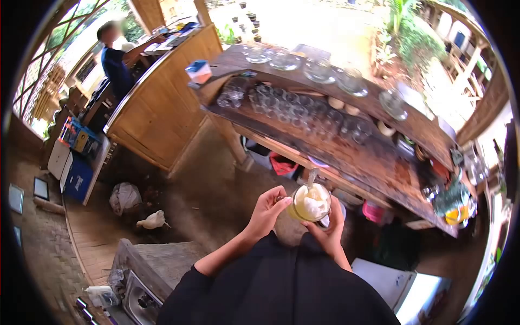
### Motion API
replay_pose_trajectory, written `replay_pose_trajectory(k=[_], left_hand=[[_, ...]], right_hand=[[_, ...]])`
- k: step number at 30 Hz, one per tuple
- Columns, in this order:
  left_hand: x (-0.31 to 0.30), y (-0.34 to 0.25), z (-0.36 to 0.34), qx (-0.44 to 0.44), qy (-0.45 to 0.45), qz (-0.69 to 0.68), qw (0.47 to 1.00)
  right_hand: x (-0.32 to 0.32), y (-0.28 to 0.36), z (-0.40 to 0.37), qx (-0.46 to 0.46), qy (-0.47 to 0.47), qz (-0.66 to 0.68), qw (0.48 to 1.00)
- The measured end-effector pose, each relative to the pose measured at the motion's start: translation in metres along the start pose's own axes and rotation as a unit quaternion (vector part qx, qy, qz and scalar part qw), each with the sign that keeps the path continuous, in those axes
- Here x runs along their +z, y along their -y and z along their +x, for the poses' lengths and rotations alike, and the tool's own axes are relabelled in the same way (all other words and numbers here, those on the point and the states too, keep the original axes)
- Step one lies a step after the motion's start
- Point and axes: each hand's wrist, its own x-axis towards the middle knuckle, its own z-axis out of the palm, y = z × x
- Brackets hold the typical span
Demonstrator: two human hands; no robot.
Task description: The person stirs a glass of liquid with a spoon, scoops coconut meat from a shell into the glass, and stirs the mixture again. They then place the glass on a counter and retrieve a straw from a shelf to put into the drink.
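Note:
In front of my body, between both hands, is a clear glass mug (298, 212) with a pale yellow drink. A white, creamy topping (315, 202) fills its mouth, and a spoon (312, 177) sticks up out of it at the far rim. My left hand (269, 208) is closed at the mug's handle on the left side. Fingers of my right hand (331, 227) curl round the mug from the right, with the thumb low against the near side. Part of the right fingers is hidden behind the glass.
Ahead stands a dark wooden counter (281, 142) with rows of glasses (295, 108) on its shelf and glass jars (319, 70) on top. A white bird (153, 220) is on the floor at left. A person (116, 65) stands behind another wooden counter (162, 116). A sink (140, 303) lies at lower left.

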Motion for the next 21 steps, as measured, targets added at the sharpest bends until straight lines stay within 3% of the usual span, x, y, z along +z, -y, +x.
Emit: replay_pose_trajectory(k=[6,15,19,21], left_hand=[[-0.095,-0.043,0.042,0.026,-0.09,-0.024,0.995],[-0.198,-0.078,0.134,0.078,-0.17,-0.052,0.981],[-0.233,-0.094,0.19,0.095,-0.189,-0.028,0.977],[-0.248,-0.106,0.219,0.103,-0.2,-0.022,0.974]], right_hand=[[0.098,-0.008,0.09,-0.023,0.076,0.029,0.996],[0.191,-0.029,0.223,-0.067,0.141,0.001,0.988],[0.224,-0.048,0.29,-0.117,0.135,0.043,0.983],[0.239,-0.055,0.324,-0.181,0.126,0.002,0.975]])
